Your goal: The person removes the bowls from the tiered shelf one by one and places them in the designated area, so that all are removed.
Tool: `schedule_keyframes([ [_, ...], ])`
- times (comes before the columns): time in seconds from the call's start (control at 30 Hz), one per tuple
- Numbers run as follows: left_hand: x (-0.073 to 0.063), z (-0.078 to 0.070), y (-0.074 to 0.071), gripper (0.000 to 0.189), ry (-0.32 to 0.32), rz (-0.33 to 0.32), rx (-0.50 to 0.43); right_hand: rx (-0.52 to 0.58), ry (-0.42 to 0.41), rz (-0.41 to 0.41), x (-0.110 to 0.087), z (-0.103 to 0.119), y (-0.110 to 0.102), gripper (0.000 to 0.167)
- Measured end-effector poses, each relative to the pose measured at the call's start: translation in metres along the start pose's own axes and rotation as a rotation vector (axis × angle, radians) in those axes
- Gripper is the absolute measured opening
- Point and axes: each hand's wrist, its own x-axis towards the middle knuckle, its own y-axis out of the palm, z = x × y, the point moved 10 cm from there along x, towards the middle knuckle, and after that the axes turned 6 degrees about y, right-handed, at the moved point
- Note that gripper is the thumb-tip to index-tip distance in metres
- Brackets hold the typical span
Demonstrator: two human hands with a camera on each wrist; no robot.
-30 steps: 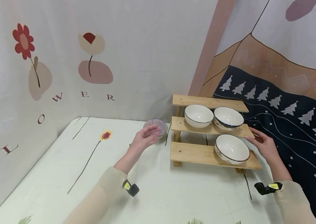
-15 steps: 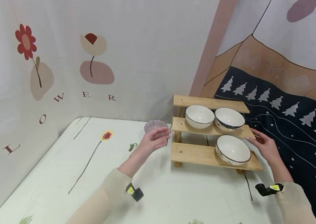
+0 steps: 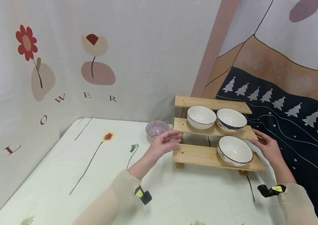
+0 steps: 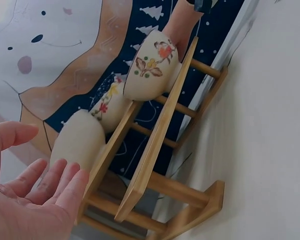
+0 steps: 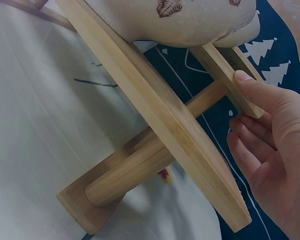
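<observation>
A three-tier wooden shelf rack stands on the table. Its right end is held by my right hand, which in the right wrist view has its thumb on the middle board and its fingers beneath. My left hand, fingers loosely extended, is beside the rack's left end; whether it touches the wood I cannot tell. The middle tier carries a white bowl and a dark-patterned bowl side by side. On the lowest tier, towards the right, sits a floral bowl.
A small purple-striped bowl rests on the table behind my left hand, left of the rack. The table wears a white cloth with printed flowers. Printed curtains hang behind, and a dark tree-patterned panel is on the right.
My left hand has moved right, from in front of the striped bowl to the rack's left end. My right hand stays on the rack. The bowls have not moved.
</observation>
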Motion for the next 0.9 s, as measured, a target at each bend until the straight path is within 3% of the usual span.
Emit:
schedule_keyframes([
  [0.9,0.019,0.020,0.044,0.050,-0.065,0.031,0.018,-0.003,-0.013,0.010,-0.002,0.004,0.000,0.066],
])
